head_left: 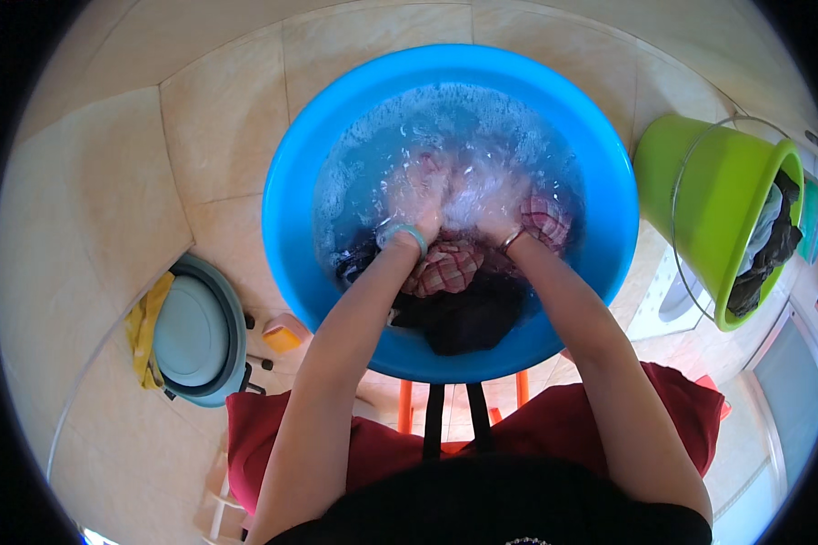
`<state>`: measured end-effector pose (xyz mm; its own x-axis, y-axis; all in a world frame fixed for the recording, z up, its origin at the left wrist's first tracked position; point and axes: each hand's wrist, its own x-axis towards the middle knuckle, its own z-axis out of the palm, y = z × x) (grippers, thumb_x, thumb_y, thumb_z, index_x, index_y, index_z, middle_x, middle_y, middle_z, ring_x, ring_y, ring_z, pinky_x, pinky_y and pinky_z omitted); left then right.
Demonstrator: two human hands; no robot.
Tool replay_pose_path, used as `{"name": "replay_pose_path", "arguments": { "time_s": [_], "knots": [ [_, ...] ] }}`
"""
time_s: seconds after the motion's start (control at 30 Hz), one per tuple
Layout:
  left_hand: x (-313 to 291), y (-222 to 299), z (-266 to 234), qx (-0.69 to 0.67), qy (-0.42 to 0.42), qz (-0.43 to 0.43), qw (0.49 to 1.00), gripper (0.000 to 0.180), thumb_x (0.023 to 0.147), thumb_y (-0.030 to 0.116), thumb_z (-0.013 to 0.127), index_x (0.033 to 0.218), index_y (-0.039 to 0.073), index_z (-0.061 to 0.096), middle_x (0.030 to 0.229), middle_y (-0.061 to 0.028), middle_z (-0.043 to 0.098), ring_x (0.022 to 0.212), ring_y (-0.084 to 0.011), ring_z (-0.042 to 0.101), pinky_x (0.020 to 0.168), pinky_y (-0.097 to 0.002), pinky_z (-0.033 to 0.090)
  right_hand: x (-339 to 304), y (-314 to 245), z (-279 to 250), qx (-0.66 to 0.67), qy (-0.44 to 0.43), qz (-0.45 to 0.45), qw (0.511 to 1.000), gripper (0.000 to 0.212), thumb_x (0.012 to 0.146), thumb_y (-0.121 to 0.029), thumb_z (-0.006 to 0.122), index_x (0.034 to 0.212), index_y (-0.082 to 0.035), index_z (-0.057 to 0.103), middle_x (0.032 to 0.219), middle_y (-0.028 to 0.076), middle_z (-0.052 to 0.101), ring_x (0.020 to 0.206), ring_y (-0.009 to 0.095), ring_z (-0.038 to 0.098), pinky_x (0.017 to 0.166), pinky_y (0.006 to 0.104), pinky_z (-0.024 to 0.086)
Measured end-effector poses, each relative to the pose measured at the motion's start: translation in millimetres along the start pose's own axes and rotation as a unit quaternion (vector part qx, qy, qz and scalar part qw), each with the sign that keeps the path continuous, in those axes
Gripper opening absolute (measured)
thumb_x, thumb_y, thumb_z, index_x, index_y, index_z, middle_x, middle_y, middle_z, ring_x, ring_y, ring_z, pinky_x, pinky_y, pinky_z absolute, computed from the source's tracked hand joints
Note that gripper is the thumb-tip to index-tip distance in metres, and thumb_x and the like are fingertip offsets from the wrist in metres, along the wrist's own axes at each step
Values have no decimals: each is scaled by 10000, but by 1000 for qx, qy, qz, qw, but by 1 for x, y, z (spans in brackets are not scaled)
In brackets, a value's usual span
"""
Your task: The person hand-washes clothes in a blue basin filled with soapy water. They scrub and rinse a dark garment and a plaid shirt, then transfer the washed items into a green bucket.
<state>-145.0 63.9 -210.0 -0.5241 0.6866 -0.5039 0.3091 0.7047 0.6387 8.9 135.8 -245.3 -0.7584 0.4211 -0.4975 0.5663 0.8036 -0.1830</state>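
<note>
A large round blue basin [286,159] holds foamy water and wet clothes. Both my hands are down in the splashing water near its middle. My left hand [420,195], with a pale green bangle at the wrist, is beside a red-and-white checked cloth [447,269]. My right hand [502,202], wearing a thin metallic bracelet, has more of the checked cloth just to its right. Foam and motion blur hide the fingers of both hands. A dark garment [468,313] lies bunched at the near side of the basin.
A lime green bucket [686,195] with a wire handle stands at right, holding dark and grey clothes. Grey-blue nested basins [191,331] and a yellow cloth [145,327] are at left on the tiled floor [223,118]. Orange legs [405,406] show below the blue basin.
</note>
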Motion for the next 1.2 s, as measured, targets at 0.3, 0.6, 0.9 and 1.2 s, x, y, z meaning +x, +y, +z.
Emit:
{"name": "replay_pose_path", "arguments": {
  "time_s": [0.3,0.6,0.9,1.2],
  "knots": [
    [68,-62,-2,159,-184,-113,963,600,837,477,596,1304,104,543,1202,-191,588,1158,-339,530,1011,-438,389,61,46,5,13,-128,-58,990,340,835,-359,584,1030,-93,669,963,171,656,864,333,638,761,455,506],
    [-13,54,-49,-379,-18,-144,914,605,969,529,386,1353,72,485,1368,-140,493,1295,-292,411,1093,-421,308,41,-12,-142,435,207,131,866,298,899,-295,612,1079,-58,623,931,170,679,825,284,676,748,383,524],
    [-64,63,-49,-731,-127,-46,669,404,991,290,441,1334,77,464,1305,-100,538,1182,-259,524,988,-417,443,-101,-111,-195,382,267,-133,875,272,787,-279,708,973,-124,583,838,69,616,790,229,648,636,351,510],
    [-109,86,-39,-666,-13,-113,737,388,996,242,426,1329,46,465,1289,-107,545,1173,-232,536,977,-380,447,-61,-75,-187,296,264,60,916,250,920,-352,543,883,-106,573,741,136,645,690,328,650,549,448,503]
  ]
}}
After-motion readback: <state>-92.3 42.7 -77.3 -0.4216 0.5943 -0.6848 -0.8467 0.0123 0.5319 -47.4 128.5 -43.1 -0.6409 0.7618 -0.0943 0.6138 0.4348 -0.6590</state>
